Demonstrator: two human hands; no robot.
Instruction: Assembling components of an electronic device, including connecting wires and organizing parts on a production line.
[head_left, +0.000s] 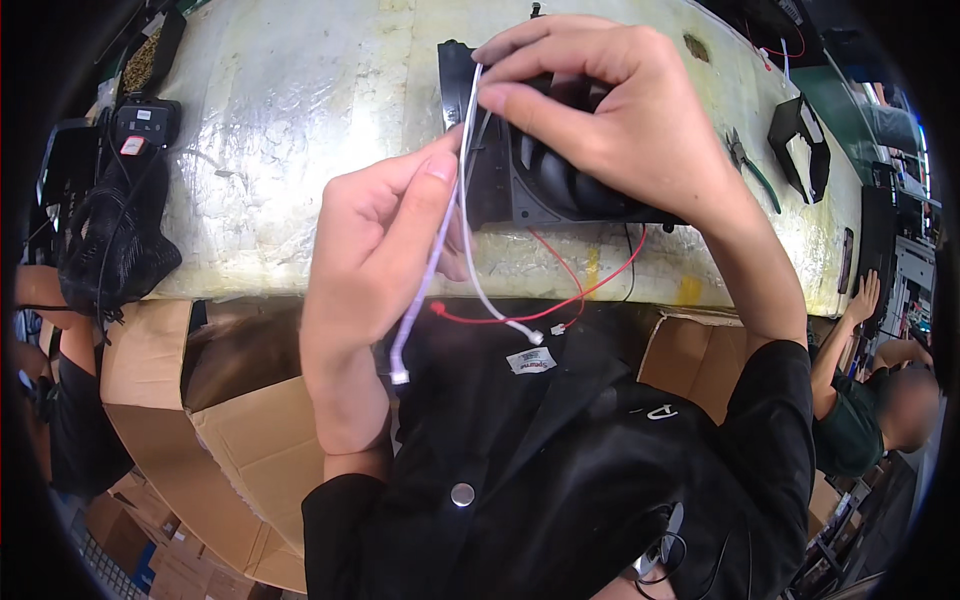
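Observation:
A black fan housing lies on the bench under my hands, its blades partly covered by my right hand. Thumb and fingers of that hand pinch a white cable at the housing's left edge. Lower down, my left hand grips a pale purple cable between thumb and fingers. Both cables hang past the bench edge toward me, each ending in a small white plug. Red wires trail from beneath the housing; one ends in a red plug, another in a white one.
Green-handled pliers and a black bin are at the right. On the left sit a black device, black mesh material and a tray of small brass-coloured parts. Open cardboard boxes stand below the front edge. People work on both sides.

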